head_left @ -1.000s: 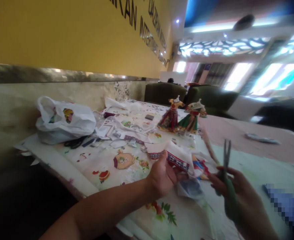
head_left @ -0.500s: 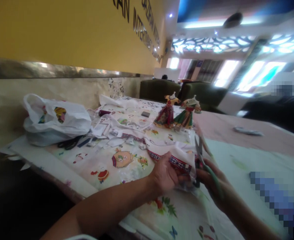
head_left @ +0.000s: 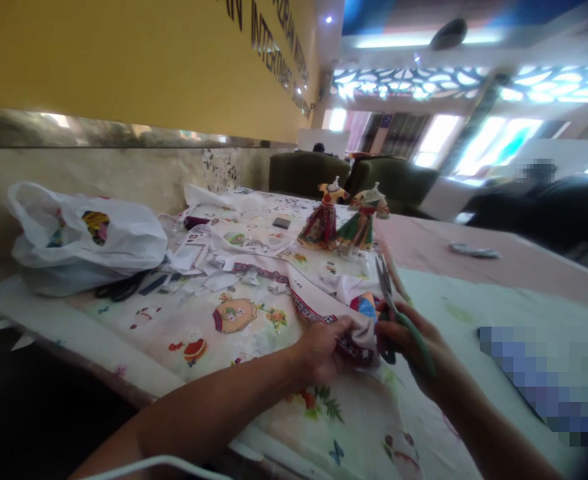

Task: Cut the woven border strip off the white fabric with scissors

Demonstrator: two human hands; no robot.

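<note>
White cloth [head_left: 319, 293] with a red and dark patterned border stretches across the table to my hands. My left hand [head_left: 323, 348] is closed on its near end, thumb on top. My right hand [head_left: 414, 337] holds green-handled scissors [head_left: 417, 340], their blades pointing up and away beside the cloth. The fingertips of my right hand are close to the cloth's edge; whether they pinch it is unclear. A blue and red patch [head_left: 365, 305] shows just left of the blades. Two small dressed figures, one in red [head_left: 321, 220] and one in green [head_left: 358, 227], stand behind.
A white plastic bag [head_left: 89, 240] sits at the left, with dark scissors [head_left: 121, 287] beside it. Paper and cloth scraps lie near them. A small grey block [head_left: 281, 223] and a plastic-wrapped item [head_left: 474, 251] are farther back. A pixelated blue object [head_left: 539, 380] is at the right.
The view has shifted slightly, so things sit farther left. The cloth end has turned and bunched in my left hand, and the blue and red patch has come into view.
</note>
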